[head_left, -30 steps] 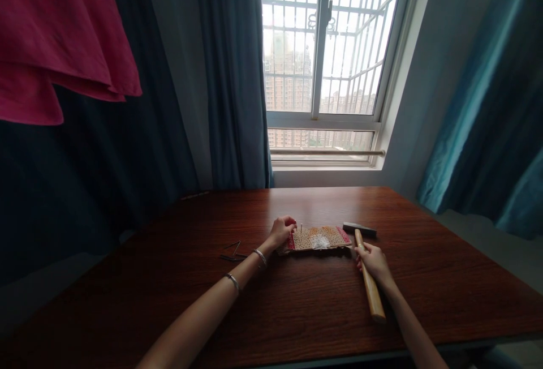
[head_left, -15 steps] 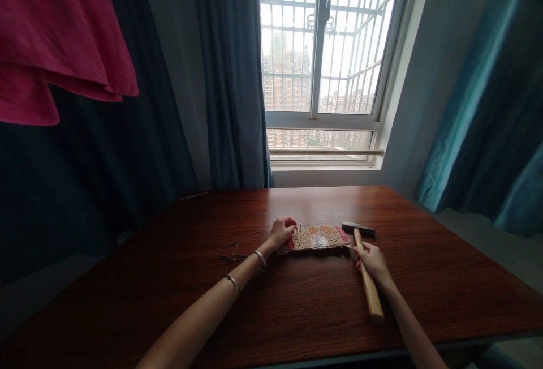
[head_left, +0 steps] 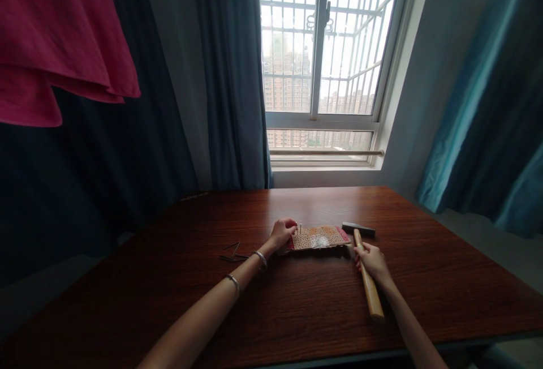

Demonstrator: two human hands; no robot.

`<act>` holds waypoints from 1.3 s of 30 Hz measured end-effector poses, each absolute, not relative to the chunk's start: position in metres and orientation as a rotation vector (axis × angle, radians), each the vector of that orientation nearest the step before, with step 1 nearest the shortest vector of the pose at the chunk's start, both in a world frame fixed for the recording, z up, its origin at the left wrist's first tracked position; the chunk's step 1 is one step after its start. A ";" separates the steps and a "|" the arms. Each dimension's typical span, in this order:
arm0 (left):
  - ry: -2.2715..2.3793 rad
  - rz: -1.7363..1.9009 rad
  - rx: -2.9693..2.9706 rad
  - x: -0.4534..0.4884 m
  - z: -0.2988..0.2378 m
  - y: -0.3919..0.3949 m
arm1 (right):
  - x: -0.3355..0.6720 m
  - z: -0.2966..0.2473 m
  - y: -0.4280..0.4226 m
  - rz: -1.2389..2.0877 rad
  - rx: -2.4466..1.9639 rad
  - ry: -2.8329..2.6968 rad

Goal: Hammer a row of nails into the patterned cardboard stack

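Left hand (head_left: 283,233) by upright nail (head_left: 301,228) on board (head_left: 320,236) (pinch too small to tell); right grip (head_left: 371,262) closed round hammer (head_left: 371,295). Positioning, apparently; next needs steadiness.

The board (head_left: 305,239) is light brown with lots of little dark dots all over. It has a white patch, some orange bits, and pinkish red at both ends. The hammer (head_left: 370,290) has a yellowy wood handle and a dark grey head. The nails (head_left: 232,257) are dark. The bangles (head_left: 233,283) are shiny silver. The table (head_left: 322,312) is reddish brown with thin dark wood lines, and a pale shine at the back. The cloth (head_left: 63,29) is bright pink. The curtains (head_left: 231,74) are deep blue, with a lighter blue-green stripe on one. The wall (head_left: 445,74) looks grey-blue.
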State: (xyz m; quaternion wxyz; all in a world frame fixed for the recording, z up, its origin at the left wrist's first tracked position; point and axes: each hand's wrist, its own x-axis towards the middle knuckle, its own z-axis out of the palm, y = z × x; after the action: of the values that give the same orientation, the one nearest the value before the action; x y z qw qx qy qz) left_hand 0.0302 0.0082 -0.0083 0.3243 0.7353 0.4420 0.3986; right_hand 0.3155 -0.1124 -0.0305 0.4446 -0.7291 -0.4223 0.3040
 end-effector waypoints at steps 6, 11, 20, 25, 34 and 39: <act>1.163 1.040 1.963 0.030 -0.012 0.011 | 0.318 -0.033 -0.111 0.744 -1.804 -1.076; 1.161 1.027 1.979 0.030 -0.012 0.010 | 0.319 -0.035 -0.110 0.724 -1.808 -1.101; 1.156 1.033 2.024 0.029 -0.010 0.003 | 0.320 -0.037 -0.108 0.880 -1.657 -0.953; 1.190 1.027 2.027 0.029 -0.009 0.002 | 0.319 -0.020 -0.116 0.970 -1.515 -0.849; 1.220 1.010 2.021 0.030 -0.008 -0.003 | 0.282 0.041 -0.125 0.775 -1.461 -1.054; 1.219 1.029 2.034 0.031 -0.005 -0.008 | 0.253 0.074 -0.120 0.911 -1.413 -1.241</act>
State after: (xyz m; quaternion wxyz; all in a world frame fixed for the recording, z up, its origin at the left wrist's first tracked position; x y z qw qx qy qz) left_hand 0.0312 -0.0085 -0.0048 0.2748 0.7565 0.4536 0.3828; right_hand 0.2529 -0.1203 0.0742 0.5020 -0.5848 -0.5137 0.3771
